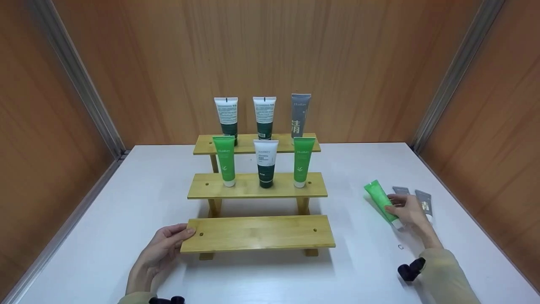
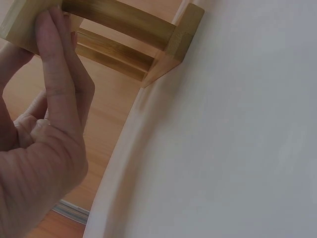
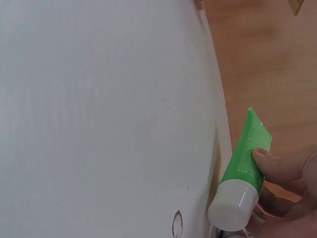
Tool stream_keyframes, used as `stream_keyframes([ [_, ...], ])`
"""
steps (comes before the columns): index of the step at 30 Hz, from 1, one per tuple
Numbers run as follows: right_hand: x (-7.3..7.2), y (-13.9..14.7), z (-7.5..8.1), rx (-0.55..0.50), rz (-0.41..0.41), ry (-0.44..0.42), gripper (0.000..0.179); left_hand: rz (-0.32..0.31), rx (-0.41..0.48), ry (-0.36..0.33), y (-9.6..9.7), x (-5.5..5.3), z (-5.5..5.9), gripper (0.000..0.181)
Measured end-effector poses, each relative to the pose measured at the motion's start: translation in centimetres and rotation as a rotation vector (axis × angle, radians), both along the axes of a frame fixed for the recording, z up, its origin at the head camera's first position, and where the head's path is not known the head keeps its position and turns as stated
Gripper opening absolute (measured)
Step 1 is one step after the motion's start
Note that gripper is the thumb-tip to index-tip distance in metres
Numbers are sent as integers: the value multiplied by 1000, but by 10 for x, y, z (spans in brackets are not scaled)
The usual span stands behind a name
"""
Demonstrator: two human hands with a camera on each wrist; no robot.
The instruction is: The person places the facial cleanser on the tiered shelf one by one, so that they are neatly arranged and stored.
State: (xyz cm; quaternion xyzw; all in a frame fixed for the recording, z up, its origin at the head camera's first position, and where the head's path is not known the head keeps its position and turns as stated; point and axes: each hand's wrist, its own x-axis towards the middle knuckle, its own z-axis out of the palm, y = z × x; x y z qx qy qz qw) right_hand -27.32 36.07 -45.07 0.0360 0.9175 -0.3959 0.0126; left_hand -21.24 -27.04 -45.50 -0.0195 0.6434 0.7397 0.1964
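With our left hand (image 1: 158, 249), we are gripping the left end of the bottom board (image 1: 258, 233) of a three-step wooden stand. We are laying the thumb over the board's top and pressing the long fingers (image 2: 57, 82) up against it from below, so they are closing around its edge with the wood between.

With our right hand (image 1: 411, 213), we are grasping a green tube (image 1: 382, 202) to the right of the stand, well apart from it. We are pressing the thumb (image 3: 282, 166) on the tube's side while the other fingers are curling behind it, leaving only the tube's width between them. We are tilting it so that its flat end is pointing away and its white cap (image 3: 233, 206) towards us; we are not able to tell whether the tube is touching the desk (image 1: 363, 270).

Just beyond this hand, two grey tubes (image 1: 424, 202) are lying on the desk, partly hidden by it. Near the wrist, we are seeing a small dark ring (image 1: 400, 247).

On the middle board (image 1: 244, 192), a white-and-dark-green tube (image 1: 265, 160) is standing between two green tubes (image 1: 303, 160). On the top board (image 1: 244, 147), two white-and-dark-green tubes (image 1: 228, 110) are standing left of a grey one (image 1: 300, 112).
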Motion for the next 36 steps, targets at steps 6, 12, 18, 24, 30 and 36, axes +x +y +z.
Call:
stream_keyframes([
  [6,4,-8,5,-86,11,-11,55,10,14,-10,0,0,0,30],
  [12,7,-18,9,-180,36,-9,56,7,5,-11,1,0,1,36],
  [18,9,-28,14,-260,91,28,54,10,-4,-16,0,0,1,42],
  [24,13,-38,20,-277,102,32,54,16,-8,-22,0,-1,1,41],
  [30,19,-48,27,-344,137,53,55,7,2,-27,0,-1,1,39],
  [36,24,-58,34,-414,158,73,54,11,10,-37,0,-2,2,30],
])
